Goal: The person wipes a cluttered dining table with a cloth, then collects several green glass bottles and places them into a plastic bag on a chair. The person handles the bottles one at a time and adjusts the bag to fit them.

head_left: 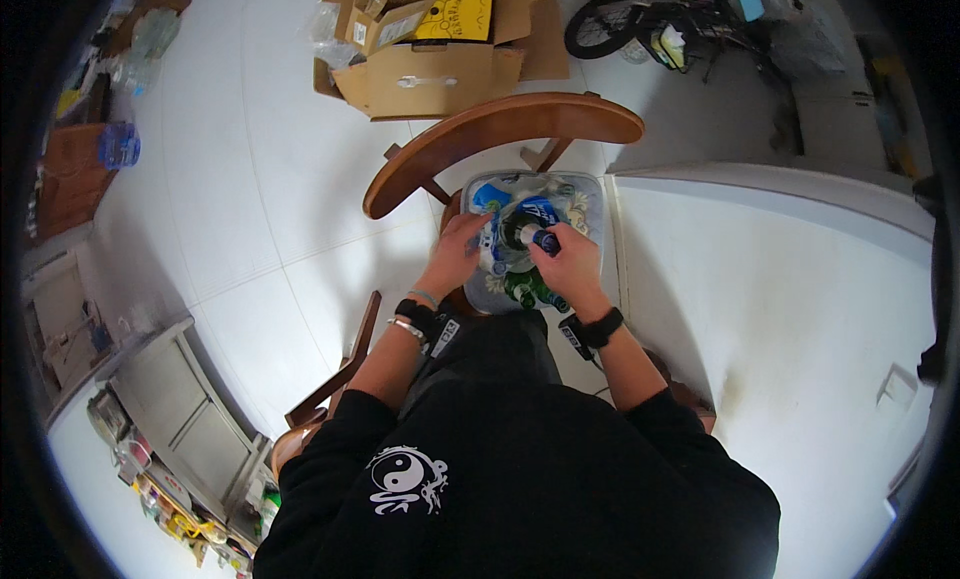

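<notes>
A grey, see-through plastic bin (pixel 468 279) stands on a wooden chair seat in front of me, holding bottles and crumpled packaging. My right hand (pixel 572 264) is closed around the neck of a dark green bottle (pixel 516 225) with a blue and silver neck wrap. The bottle lies tilted among the contents. At the bin's left side is my left hand (pixel 455 251), its thumb and fingers apart beside a light blue item (pixel 491 197). A bright blue package (pixel 538 211) lies behind the bottle. Closer to me is another green bottle (pixel 521 288).
The curved wooden chair back (pixel 500 129) rises beyond the bin. Farther off are an open cardboard box (pixel 430 79) and a small bicycle (pixel 605 27). A low white wall (pixel 780 299) runs along the right. A wooden armrest (pixel 350 354) is near my left forearm.
</notes>
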`<state>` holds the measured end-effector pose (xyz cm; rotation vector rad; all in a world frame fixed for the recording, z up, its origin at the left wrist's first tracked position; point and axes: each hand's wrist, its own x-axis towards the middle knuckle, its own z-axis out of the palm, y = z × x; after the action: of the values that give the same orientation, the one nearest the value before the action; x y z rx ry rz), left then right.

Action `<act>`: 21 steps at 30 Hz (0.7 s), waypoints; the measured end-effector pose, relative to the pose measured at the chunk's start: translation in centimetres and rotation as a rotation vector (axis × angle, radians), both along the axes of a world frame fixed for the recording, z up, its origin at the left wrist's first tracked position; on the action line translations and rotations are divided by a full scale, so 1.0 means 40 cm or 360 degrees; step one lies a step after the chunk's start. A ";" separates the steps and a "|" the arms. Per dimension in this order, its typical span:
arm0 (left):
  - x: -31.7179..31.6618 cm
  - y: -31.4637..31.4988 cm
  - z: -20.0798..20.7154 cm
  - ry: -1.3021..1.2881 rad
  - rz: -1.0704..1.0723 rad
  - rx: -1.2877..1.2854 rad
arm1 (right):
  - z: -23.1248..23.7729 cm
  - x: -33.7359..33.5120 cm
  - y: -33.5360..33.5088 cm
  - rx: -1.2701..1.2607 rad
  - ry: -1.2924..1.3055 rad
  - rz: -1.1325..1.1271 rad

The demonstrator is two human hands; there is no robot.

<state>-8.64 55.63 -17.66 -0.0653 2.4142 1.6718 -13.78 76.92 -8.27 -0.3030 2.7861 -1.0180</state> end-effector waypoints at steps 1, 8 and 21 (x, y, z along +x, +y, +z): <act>0.007 -0.021 0.004 -0.0040 -0.0002 0.0095 | 0.032 0.003 0.007 -0.0021 0.0044 -0.0028; 0.106 -0.190 0.031 -0.0184 0.0072 0.0311 | 0.306 0.047 0.058 -0.0152 0.0278 -0.0250; 0.098 -0.331 -0.032 -0.0301 -0.0107 0.0200 | 0.706 0.448 0.221 0.0036 0.0894 -0.1164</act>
<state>-4.71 42.38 -18.93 -0.1163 2.1467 1.7005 4.13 85.75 19.97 0.5762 3.5197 -1.1608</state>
